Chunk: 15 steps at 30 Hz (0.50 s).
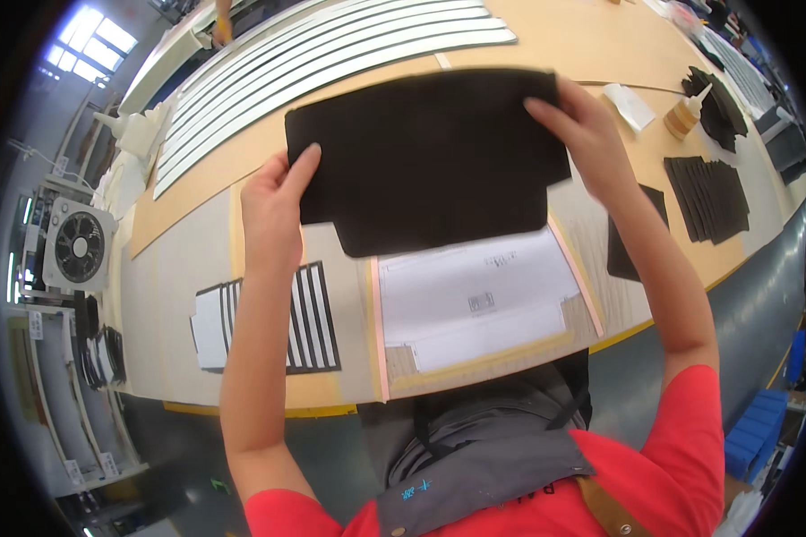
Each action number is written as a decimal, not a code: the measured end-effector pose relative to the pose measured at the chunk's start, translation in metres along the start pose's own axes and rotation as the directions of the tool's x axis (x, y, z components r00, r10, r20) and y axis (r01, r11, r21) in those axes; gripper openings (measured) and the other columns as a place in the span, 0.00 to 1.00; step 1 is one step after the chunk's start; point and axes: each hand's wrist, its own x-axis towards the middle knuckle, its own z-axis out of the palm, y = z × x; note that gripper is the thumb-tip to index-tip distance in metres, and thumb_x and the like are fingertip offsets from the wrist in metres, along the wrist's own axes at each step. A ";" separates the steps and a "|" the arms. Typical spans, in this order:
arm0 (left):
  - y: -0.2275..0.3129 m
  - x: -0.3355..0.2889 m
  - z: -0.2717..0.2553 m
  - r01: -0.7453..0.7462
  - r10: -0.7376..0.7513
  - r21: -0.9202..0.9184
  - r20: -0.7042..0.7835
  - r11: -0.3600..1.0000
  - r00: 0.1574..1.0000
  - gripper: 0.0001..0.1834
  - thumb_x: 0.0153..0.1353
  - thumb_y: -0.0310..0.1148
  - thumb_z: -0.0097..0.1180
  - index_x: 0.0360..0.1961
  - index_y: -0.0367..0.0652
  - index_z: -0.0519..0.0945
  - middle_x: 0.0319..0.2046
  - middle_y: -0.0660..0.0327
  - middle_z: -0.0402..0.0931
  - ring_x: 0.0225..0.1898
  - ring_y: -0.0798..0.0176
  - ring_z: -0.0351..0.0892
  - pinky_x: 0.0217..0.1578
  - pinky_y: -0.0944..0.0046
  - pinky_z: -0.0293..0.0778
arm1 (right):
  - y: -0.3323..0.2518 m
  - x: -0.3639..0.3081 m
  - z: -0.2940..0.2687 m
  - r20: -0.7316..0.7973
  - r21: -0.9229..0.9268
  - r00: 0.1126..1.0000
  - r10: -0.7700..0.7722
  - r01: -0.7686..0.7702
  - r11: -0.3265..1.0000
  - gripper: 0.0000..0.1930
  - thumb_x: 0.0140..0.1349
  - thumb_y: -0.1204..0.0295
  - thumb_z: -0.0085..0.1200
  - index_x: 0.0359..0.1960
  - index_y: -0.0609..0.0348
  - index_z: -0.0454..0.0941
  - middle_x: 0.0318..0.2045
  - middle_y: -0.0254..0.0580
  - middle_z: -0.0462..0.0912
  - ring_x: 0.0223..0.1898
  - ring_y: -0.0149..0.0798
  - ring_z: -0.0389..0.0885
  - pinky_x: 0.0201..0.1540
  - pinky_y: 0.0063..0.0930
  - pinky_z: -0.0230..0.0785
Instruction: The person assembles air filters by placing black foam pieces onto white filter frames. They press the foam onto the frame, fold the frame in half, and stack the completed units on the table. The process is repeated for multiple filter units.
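Observation:
A flat black fabric panel [430,161] with notched lower corners is held up over the table between my two hands. My left hand [280,192] pinches its left edge, thumb on the near face. At the upper right corner my right hand [587,134] grips it the same way, fingers hidden behind. Below the panel lies a white paper template [475,309] with printed lines, taped to the table and partly covered from view. Left of it, under my left forearm, rests a stack of white pieces with black edges [313,318].
Long white strips with black borders [331,72] lie across the far side. To the right are a black piece [631,237], fanned black pieces [707,199], a glue bottle [687,112] and white paper [630,107]. A fan [79,237] stands beyond the table's left end.

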 end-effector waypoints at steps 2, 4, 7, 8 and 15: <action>-0.010 0.041 -0.003 0.091 -0.090 -0.056 0.009 0.994 0.996 0.14 0.70 0.32 0.64 0.48 0.30 0.84 0.41 0.58 0.87 0.39 0.70 0.85 0.42 0.69 0.80 | 0.014 0.051 0.011 0.048 0.082 0.997 0.065 -0.069 0.994 0.12 0.69 0.68 0.63 0.46 0.65 0.82 0.34 0.30 0.84 0.36 0.22 0.78 0.40 0.19 0.72; -0.024 0.073 0.000 0.147 -0.147 -0.097 0.012 0.984 0.989 0.14 0.69 0.32 0.65 0.48 0.30 0.84 0.41 0.58 0.87 0.39 0.68 0.86 0.44 0.68 0.82 | 0.031 0.086 0.014 0.100 0.079 0.985 0.138 -0.146 0.986 0.14 0.68 0.66 0.64 0.47 0.65 0.83 0.36 0.33 0.85 0.38 0.25 0.81 0.42 0.22 0.74; -0.063 0.102 0.010 0.207 -0.209 -0.093 -0.013 0.974 0.978 0.16 0.66 0.34 0.69 0.45 0.30 0.85 0.39 0.57 0.87 0.38 0.66 0.87 0.43 0.66 0.82 | 0.072 0.113 0.015 0.133 -0.237 0.969 0.208 -0.173 0.956 0.18 0.69 0.63 0.63 0.52 0.65 0.81 0.43 0.38 0.86 0.45 0.30 0.83 0.50 0.26 0.75; -0.076 0.113 0.003 0.174 -0.160 0.239 -0.079 0.955 0.984 0.20 0.64 0.36 0.72 0.49 0.30 0.84 0.44 0.54 0.86 0.43 0.64 0.86 0.47 0.65 0.81 | 0.085 0.116 0.011 0.128 -0.390 0.964 0.234 -0.168 0.905 0.20 0.70 0.62 0.63 0.55 0.65 0.81 0.46 0.40 0.86 0.48 0.32 0.83 0.53 0.28 0.75; -0.076 0.002 -0.006 -0.212 0.194 0.486 0.088 0.848 0.977 0.25 0.69 0.29 0.63 0.66 0.39 0.75 0.63 0.52 0.76 0.63 0.57 0.76 0.59 0.58 0.75 | 0.057 0.034 -0.145 0.018 -0.769 0.965 0.263 -0.155 0.620 0.17 0.67 0.61 0.64 0.50 0.60 0.81 0.40 0.37 0.86 0.43 0.35 0.81 0.48 0.31 0.74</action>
